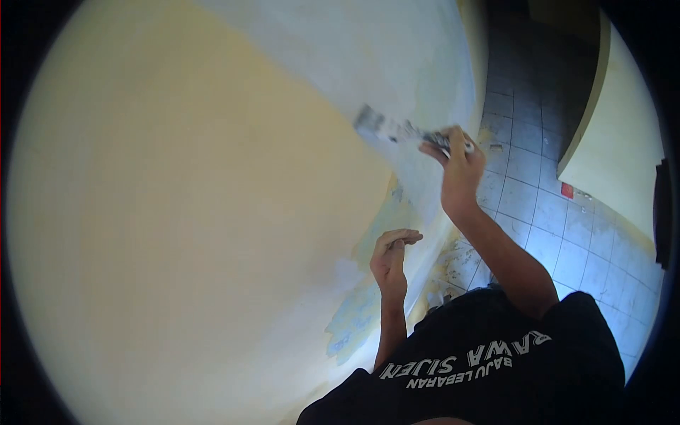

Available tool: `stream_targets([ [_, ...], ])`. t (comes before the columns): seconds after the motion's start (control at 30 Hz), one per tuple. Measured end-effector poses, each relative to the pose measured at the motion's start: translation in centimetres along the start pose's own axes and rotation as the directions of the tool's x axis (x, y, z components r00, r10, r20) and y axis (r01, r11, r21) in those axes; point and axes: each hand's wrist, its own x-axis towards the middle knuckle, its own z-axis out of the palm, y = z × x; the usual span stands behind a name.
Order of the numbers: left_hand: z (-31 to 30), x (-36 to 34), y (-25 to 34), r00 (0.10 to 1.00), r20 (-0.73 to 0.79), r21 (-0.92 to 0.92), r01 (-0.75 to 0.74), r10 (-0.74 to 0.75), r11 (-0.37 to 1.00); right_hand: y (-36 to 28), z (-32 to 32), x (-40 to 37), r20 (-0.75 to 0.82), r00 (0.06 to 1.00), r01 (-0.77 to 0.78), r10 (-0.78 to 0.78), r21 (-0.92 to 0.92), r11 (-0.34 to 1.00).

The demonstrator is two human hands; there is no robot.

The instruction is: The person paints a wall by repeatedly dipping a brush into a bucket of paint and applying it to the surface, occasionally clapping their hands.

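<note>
My right hand (462, 152) is closed round the handle of a brush-like tool (404, 132) spattered with white and dark marks. The tool's flat, slightly blurred end lies at the border between the yellow wall area (212, 177) and a pale whitish-blue area (340, 49). Lower down, my left hand (395, 256) is raised close to the wall, fingers bent at the knuckles and pressed together. Whether anything is inside that hand cannot be made out. Beside it on the wall is a patchy green-blue area (358, 312).
A tiled floor (524, 166) with debris and stains runs along the wall's foot. At the right stands a pale partition (616, 142), with a small red object (567, 190) on the floor by its edge. A dark object (663, 212) is at the far right.
</note>
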Motion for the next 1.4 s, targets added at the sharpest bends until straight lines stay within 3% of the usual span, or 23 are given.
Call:
stream_targets([
  [0.07,-0.1,-0.2,-0.3,1.0,-0.002,0.001,0.014,-0.014,1.0,0.1,-1.5,-0.6,-0.047,0.998,-0.042,0.04,-0.041,0.998],
  [0.17,-0.8,0.2,-1.2,0.999,0.019,0.001,0.03,-0.03,1.0,-1.4,1.8,0.7,-0.041,0.998,0.041,-0.04,0.038,0.998],
  [0.3,-0.5,0.2,-0.4,1.0,0.007,-0.016,0.002,-0.002,1.0,-6.6,11.6,3.9,0.152,0.929,0.259,-0.336,0.381,0.888],
  [0.4,0.2,-0.1,0.0,0.999,-0.039,0.002,-0.009,0.009,1.0,-6.7,15.4,5.4,0.239,0.899,0.261,-0.366,0.377,0.889],
  [0.5,0.0,-0.3,-0.6,0.998,-0.041,-0.003,-0.045,0.045,0.999,-1.6,11.8,5.1,0.226,0.917,0.306,-0.329,0.131,0.943],
  [0.57,-0.4,-0.6,-1.3,0.998,-0.052,-0.013,-0.019,0.018,1.0,0.9,8.1,4.5,0.176,0.953,0.242,-0.248,0.054,0.969],
  [0.67,0.1,-0.3,-1.8,0.997,-0.075,-0.02,0.009,-0.01,1.0,-0.2,7.7,4.7,0.114,0.966,0.224,-0.233,0.085,0.971],
  [0.7,0.0,-0.6,-1.7,0.996,-0.081,-0.014,0.027,-0.028,1.0,-0.7,8.8,5.4,0.13,0.945,0.28,-0.3,0.154,0.948],
  [0.83,0.4,-0.8,-1.8,0.992,-0.121,0.105,-0.018,0.031,0.994,-2.5,14.4,7.6,0.255,0.867,0.33,-0.429,0.351,0.876],
  [0.9,1.1,-1.2,-1.6,0.983,-0.176,0.104,-0.032,0.05,0.994,-0.1,14.8,7.5,0.348,0.872,0.244,-0.345,0.304,0.921],
  [1.07,4.6,-2.7,-1.4,0.926,-0.356,0.161,-0.072,0.126,0.984,10.0,5.5,8.0,0.393,0.911,0.103,-0.125,0.078,0.992],
  [1.13,4.6,-2.7,-3.3,0.881,-0.468,0.134,-0.009,0.072,0.991,17.3,-0.6,8.9,0.392,0.92,0.057,-0.009,-0.112,0.992],
  [1.23,3.9,-4.5,-7.3,0.84,-0.541,0.057,0.083,-0.038,0.995,23.9,-9.0,9.0,0.407,0.901,0.068,0.154,-0.481,0.874],
  [1.33,3.0,-6.0,-10.4,0.811,-0.566,0.038,0.207,-0.15,0.978,28.7,-16.0,8.7,0.3,0.929,0.012,0.219,-0.613,0.79],
  [1.4,2.6,-5.6,-10.8,0.689,-0.667,-0.094,0.299,-0.283,0.95,30.3,-18.5,10.2,0.254,0.923,-0.043,0.289,-0.68,0.732],
])
